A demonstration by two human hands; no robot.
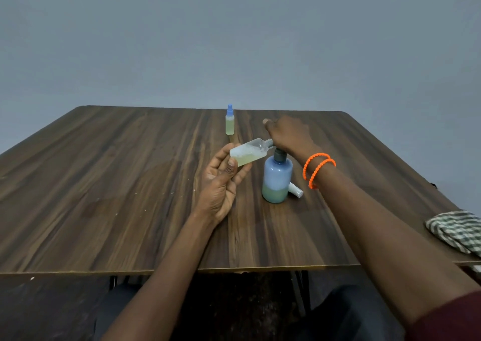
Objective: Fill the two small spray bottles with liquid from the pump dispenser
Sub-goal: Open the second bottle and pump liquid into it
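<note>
Left hand [221,181] pinching 1 uncapped spray bottle [248,152], tilted, neck at the pump dispenser [277,178] spout, partly filled. Right hand [289,133] pressing the pump head, finger curl hidden. Beyond the fingers, capped bottle [229,121] standing full: 1 done, 1 underway.

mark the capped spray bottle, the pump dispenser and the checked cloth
capped spray bottle [229,125]: head view, mid body.
pump dispenser [277,178]: head view, blue body.
checked cloth [458,230]: head view, middle of folds.
</note>
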